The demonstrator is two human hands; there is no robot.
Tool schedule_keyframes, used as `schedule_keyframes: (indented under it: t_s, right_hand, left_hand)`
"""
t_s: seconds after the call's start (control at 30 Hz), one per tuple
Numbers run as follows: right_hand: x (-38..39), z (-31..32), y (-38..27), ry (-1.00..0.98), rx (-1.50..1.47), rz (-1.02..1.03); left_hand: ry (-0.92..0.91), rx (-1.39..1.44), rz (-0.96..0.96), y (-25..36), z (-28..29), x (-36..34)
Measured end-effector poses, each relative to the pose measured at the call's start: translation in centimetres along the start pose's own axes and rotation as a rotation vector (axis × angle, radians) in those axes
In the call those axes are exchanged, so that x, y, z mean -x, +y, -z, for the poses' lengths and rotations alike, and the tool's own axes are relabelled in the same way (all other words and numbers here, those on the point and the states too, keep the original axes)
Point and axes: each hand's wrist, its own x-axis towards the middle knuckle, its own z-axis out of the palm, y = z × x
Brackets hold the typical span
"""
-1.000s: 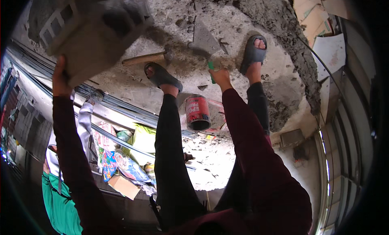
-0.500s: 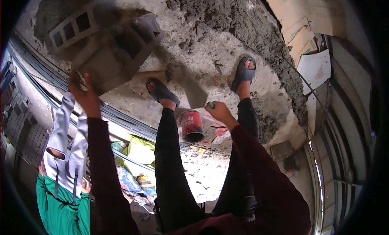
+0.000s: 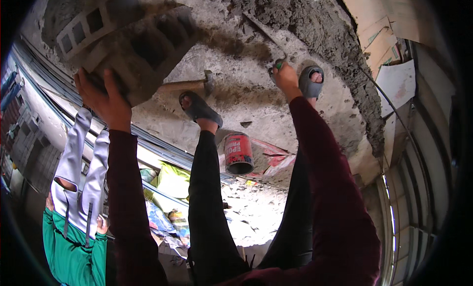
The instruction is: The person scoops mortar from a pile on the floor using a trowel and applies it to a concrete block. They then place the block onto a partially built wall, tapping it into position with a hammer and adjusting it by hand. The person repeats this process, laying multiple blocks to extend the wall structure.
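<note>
At upper left, my left hand [image 3: 106, 96] grips the near end of a dark hollow concrete block [image 3: 143, 64], fingers pressed to its face. A second hollow block [image 3: 88, 24] lies behind it. My right hand [image 3: 286, 76] is closed round the green handle of a trowel [image 3: 261, 29], its blade seen nearly edge-on and pointing away over the rough concrete. A hammer with a wooden handle [image 3: 185, 86] lies beside my left sandal [image 3: 199, 111], under the block's lower edge. A red tin can [image 3: 238, 153] sits between my legs.
Wet grey mortar [image 3: 335, 54] runs along the right of the concrete, beside cardboard sheets [image 3: 369, 19]. Long metal bars [image 3: 49, 84] line the left side, with bags [image 3: 167, 180] below. A co-worker in a green top [image 3: 74, 256] is at lower left, close to my left arm.
My right hand has moved forward and up from beside the can, turning the trowel so its blade points away. My left hand, still on the block, has shifted slightly right from a second ago.
</note>
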Motion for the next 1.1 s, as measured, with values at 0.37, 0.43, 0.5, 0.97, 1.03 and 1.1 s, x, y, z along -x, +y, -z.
schedule_keyframes:
  t_s: [0.37, 0.43, 0.5, 0.97, 1.03, 1.1]
  right_hand:
    - [11.3, -8.8, 6.6, 0.226, -0.550, -0.596]
    - [9.7, -10.2, 6.9, 0.280, -0.588, -0.658]
    - [10.7, -12.3, 6.6, 0.174, -0.485, -0.511]
    - [1.1, -5.6, -1.9, 0.113, -0.242, -0.036]
    - [0.0, -4.5, -4.0, -0.053, -0.086, -0.056]
    - [0.0, -3.5, -4.7, -0.188, 0.072, 0.037]
  left_hand:
    - [0.015, -0.047, -0.022, -1.1, 0.3, 0.3]
    - [0.026, -0.021, -0.029, -0.7, -0.2, 0.0]
    - [0.021, 0.045, -0.035, -0.3, -0.6, 0.2]
    - [0.037, -0.027, -0.008, 0.3, -0.2, -0.1]
    - [0.040, -0.016, 0.000, 0.5, 0.2, -0.1]
    - [0.033, -0.040, -0.003, 0.8, 0.2, -0.3]
